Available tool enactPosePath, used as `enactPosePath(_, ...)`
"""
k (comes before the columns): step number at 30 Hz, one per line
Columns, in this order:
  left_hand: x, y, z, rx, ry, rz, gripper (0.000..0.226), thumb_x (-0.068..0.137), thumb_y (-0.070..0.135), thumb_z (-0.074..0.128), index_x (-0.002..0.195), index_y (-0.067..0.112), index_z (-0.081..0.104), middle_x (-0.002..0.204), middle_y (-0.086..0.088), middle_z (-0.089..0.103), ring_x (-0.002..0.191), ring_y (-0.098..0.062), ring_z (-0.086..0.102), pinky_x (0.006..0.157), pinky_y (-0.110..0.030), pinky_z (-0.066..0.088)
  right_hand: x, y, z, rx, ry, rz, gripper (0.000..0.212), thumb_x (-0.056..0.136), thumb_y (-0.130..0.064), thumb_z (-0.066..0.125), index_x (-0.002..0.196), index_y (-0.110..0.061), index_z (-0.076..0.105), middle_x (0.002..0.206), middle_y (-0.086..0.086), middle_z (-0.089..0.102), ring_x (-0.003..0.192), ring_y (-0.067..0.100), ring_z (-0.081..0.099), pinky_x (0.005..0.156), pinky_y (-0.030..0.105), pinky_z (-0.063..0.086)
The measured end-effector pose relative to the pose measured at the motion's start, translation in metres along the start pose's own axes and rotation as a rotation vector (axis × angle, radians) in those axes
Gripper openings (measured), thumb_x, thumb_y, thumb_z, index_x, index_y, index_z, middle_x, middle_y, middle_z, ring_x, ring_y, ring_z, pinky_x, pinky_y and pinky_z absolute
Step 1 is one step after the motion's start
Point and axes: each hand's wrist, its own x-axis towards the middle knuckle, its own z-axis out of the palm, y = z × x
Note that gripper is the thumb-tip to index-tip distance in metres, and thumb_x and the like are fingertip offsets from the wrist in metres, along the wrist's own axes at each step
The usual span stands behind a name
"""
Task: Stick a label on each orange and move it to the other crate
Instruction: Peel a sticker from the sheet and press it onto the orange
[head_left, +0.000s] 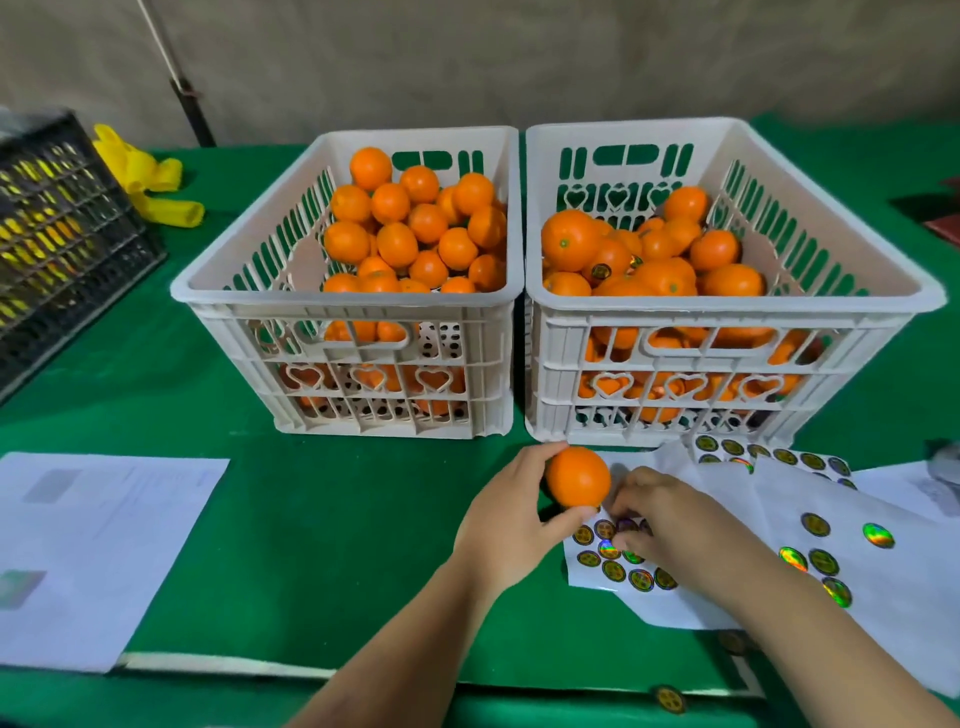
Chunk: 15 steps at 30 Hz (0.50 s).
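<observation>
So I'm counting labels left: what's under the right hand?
The right hand rests on a label sheet; about ten round labels show beside it. Any beneath the hand are hidden.

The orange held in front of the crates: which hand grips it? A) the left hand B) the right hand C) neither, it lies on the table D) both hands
A: the left hand wraps the orange, while the right hand reaches to the sticker sheet.
</observation>
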Motion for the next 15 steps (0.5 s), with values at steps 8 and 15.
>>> enactPosePath(8, 0.005, 0.002, 0.001, 0.054, 0.053, -0.027, 0.078, 0.081, 0.080, 0.064, 0.146, 0.048, 0.035, 0.138, 0.015, 0.057, 0.126, -0.011, 0.054, 0.104, -0.038, 0.050, -0.002, 0.001, 0.003, -0.035, 0.002, -0.015, 0.014, 0.095, -0.032, 0.070, 0.100, -0.020, 0.069, 0.107, -0.007, 0.052, 0.097, 0.011, 0.050, 0.081, 0.028, 0.043)
enactPosePath(15, 0.005, -0.001, 0.004, 0.053, 0.058, -0.039, 0.077, 0.080, 0.080, 0.065, 0.144, 0.050, 0.034, 0.138, 0.017, 0.056, 0.126, -0.009, 0.053, 0.104, -0.034, 0.048, -0.007, 0.012, 0.003, -0.038, 0.044, -0.057, 0.030, 0.098, -0.034, 0.065, 0.125, -0.021, 0.068, 0.128, -0.008, 0.057, 0.115, 0.014, 0.056, 0.091, 0.024, 0.044)
